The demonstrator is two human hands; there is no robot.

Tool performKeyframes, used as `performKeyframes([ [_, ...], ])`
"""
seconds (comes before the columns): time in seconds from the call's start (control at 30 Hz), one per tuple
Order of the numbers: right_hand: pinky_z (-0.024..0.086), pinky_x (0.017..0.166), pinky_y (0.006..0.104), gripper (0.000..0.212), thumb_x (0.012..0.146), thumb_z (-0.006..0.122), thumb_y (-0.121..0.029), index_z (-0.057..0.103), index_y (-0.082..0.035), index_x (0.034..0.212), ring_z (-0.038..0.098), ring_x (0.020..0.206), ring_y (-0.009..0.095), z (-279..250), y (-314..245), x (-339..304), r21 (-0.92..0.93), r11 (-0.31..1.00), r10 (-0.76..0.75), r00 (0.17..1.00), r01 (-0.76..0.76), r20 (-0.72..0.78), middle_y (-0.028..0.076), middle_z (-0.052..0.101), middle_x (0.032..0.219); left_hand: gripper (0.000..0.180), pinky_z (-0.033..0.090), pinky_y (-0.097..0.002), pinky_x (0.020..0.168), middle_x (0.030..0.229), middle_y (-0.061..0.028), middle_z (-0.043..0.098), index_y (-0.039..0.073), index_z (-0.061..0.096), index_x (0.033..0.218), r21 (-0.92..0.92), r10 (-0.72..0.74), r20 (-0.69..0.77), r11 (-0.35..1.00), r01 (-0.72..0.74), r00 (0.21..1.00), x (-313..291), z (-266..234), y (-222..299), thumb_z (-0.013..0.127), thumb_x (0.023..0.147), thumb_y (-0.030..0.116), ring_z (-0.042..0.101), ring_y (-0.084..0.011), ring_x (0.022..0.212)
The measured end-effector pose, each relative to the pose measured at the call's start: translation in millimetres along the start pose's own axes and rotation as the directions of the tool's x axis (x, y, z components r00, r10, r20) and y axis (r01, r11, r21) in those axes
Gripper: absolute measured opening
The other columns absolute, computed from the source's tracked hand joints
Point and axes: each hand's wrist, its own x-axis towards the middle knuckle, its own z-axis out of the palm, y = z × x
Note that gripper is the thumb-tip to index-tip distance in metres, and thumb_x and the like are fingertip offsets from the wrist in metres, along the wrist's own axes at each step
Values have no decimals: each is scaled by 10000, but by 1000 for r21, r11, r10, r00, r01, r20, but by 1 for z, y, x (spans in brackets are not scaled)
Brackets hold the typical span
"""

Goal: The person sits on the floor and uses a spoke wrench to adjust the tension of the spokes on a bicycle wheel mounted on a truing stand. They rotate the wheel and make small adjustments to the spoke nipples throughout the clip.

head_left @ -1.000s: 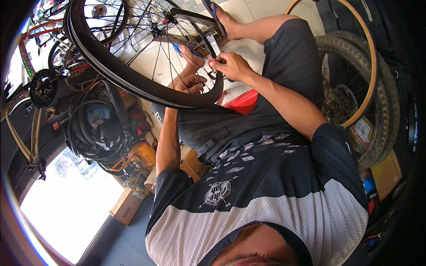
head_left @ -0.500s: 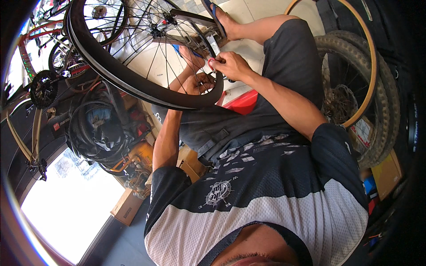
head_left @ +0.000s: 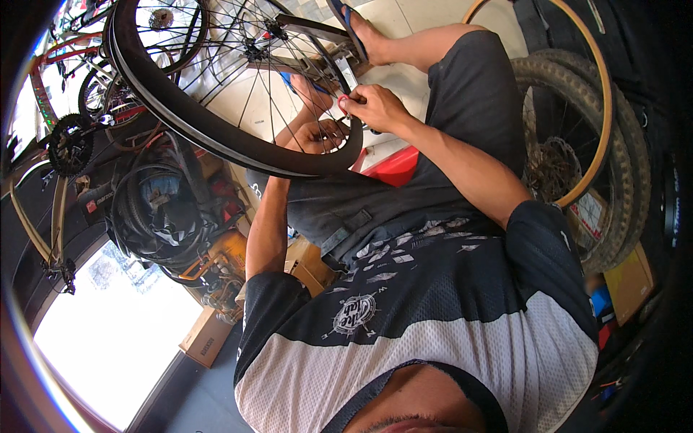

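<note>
A black deep-rimmed bicycle wheel [head_left: 180, 115] stands in front of me, its thin spokes running to a dark hub [head_left: 255, 50]. My right hand [head_left: 375, 107] is closed in a pinch on a small red ring-shaped spoke wrench [head_left: 343, 103], beside the near right part of the rim. Through the spokes, my left hand [head_left: 317, 136] shows with curled fingers at the inner side of the rim, gripping the wheel there; the rim hides part of it. Metal arms of a wheel stand [head_left: 314, 29] reach along the wheel's far right side.
Two knobbly tyred wheels [head_left: 534, 79] and a tan-edged tyre [head_left: 610, 108] lean on the right. A red object [head_left: 393, 167] lies between my legs. On the left are bicycle frames [head_left: 61, 209], a heap of black tyres [head_left: 137, 209], an orange machine [head_left: 227, 256] and a cardboard box [head_left: 206, 338].
My left hand has shifted slightly left along the rim, with its forearm. The right hand and the red spoke wrench stay almost in place.
</note>
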Motion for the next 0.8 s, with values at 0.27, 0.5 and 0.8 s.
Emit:
performKeyframes([
  [0.27, 544, 788, 477, 479, 916, 675, -483, 761, -14, 966, 722, 870, 399, 2, 1, 1, -4, 1000, -7, 1000, 7, -8, 208, 750, 905, 174, 510, -291, 785, 913, -58, 705, 0, 675, 1009, 96, 60, -30, 994, -56, 998, 4, 6, -4, 743, 930, 139, 662, -140, 867],
  [0.5, 542, 786, 476, 474, 925, 667, -479, 761, -16, 967, 723, 870, 393, -2, -3, -2, -6, 1000, -10, 1000, 10, -2, 198, 754, 906, 215, 510, -295, 782, 894, -33, 673, 9, 654, 1007, 185, -119, -28, 975, 122, 992, 4, 4, 6, 746, 958, 197, 619, -138, 823],
  [0.8, 517, 711, 403, 477, 936, 678, -456, 755, 14, 965, 703, 758, 278, 2, 2, 0, -22, 999, -40, 999, 39, -25, 154, 735, 809, 206, 510, -294, 790, 927, -31, 694, 12, 649, 1097, 56, 8, 32, 998, -10, 999, 2, -2, 2, 714, 928, 110, 642, -133, 861],
])
